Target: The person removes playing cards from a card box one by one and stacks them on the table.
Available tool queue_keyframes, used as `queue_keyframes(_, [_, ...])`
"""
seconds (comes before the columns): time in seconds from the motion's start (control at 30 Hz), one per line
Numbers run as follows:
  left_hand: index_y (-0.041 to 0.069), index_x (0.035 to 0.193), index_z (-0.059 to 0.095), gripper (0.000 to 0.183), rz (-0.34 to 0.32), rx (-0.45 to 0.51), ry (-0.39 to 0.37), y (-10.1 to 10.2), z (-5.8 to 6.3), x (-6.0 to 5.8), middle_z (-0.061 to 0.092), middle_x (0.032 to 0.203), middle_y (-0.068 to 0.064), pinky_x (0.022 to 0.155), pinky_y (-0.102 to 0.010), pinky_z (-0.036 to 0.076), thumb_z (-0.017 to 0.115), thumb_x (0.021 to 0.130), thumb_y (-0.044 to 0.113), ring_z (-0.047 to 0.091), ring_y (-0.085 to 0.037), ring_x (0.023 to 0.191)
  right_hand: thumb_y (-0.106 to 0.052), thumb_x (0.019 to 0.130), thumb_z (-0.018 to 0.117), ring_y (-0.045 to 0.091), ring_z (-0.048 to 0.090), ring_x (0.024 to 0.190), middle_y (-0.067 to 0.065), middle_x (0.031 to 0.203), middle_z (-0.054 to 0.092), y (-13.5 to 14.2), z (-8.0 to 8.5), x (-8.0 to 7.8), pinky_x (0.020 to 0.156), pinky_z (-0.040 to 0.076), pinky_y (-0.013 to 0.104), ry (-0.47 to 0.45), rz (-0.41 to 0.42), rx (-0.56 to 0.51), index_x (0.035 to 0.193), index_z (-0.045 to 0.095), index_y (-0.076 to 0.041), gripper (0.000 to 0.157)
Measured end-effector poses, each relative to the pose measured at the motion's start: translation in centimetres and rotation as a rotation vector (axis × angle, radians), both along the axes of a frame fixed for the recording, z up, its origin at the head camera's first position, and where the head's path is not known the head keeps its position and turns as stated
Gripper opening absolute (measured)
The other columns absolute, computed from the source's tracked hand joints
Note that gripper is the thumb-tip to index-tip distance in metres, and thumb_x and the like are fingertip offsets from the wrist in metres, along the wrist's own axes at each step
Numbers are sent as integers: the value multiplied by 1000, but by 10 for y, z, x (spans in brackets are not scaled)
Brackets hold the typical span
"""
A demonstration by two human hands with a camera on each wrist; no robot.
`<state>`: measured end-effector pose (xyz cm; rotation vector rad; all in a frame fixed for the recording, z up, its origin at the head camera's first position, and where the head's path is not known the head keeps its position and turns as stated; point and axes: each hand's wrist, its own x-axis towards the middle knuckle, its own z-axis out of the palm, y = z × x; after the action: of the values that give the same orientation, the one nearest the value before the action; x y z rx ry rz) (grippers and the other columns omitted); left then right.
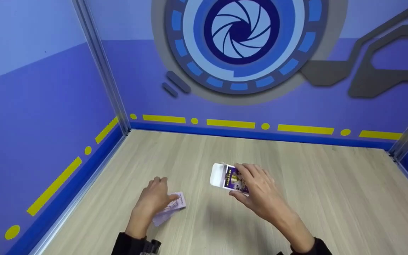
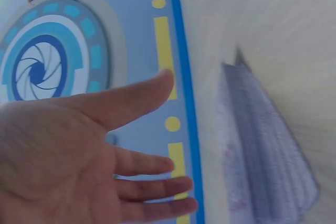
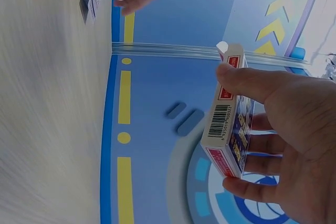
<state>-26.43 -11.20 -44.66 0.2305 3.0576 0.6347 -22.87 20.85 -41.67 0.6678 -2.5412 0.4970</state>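
Observation:
My right hand (image 1: 260, 189) grips a small printed card box (image 1: 236, 179) above the table, thumb on one side and fingers on the other. The box's white end flap (image 1: 217, 175) is folded open toward the left. A barcode runs along the narrow side facing the right wrist camera. My left hand (image 1: 153, 198) is just above a slightly fanned stack of pale purple playing cards (image 1: 179, 201) on the table, covering part of it in the head view. In the left wrist view, its fingers extend loosely and the cards (image 2: 262, 145) lie apart from them.
The light wood-grain table (image 1: 331, 198) is bounded by a blue back wall (image 1: 136, 81) and a side wall (image 1: 48, 106) on the left. A metal corner post (image 1: 101, 67) stands where they meet.

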Motion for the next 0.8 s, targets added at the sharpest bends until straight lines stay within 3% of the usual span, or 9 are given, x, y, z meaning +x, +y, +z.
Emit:
queue_keyframes(0.17, [-3,123,69,43,-16,32,338,11,10,3,70,113,-20,86,-54,55,82,89,18,67,-38,104,-34,79,92,31,57,120,10,131,61,-1,0,-1,103,45,55,21,4,-9,143,55,-7,78])
queue_keyframes(0.27, [6,114,73,27,-30,139,450,22,19,8,72,109,-10,84,-48,56,81,90,15,68,-30,102,-33,78,92,31,58,120,11,131,61,-2,0,-1,103,45,54,32,5,-12,142,56,-7,78])
queue_keyframes(0.43, [13,101,74,8,-108,425,491,43,37,23,71,100,2,81,-40,56,76,94,11,66,-18,96,-32,77,94,30,58,119,10,131,61,-2,0,0,103,45,52,48,8,-15,142,56,-8,79])
queue_keyframes(0.57, [13,99,73,7,-208,619,470,54,49,37,70,94,5,76,-32,56,72,97,6,65,-11,86,-32,75,95,29,58,119,9,131,61,-3,0,0,104,45,52,49,8,-11,141,57,-8,80])
queue_keyframes(0.7, [10,102,71,13,-271,729,424,62,59,50,69,97,4,77,-29,56,66,98,-2,65,-12,86,-33,73,96,29,57,119,8,130,61,-3,0,1,104,45,51,42,9,-11,140,59,-9,80])
queue_keyframes(0.8, [9,103,69,16,-300,768,395,69,60,54,68,98,1,77,-29,56,62,98,-6,66,-13,87,-32,72,97,28,57,119,8,129,61,-3,0,1,103,45,51,48,15,-16,140,59,-9,80])
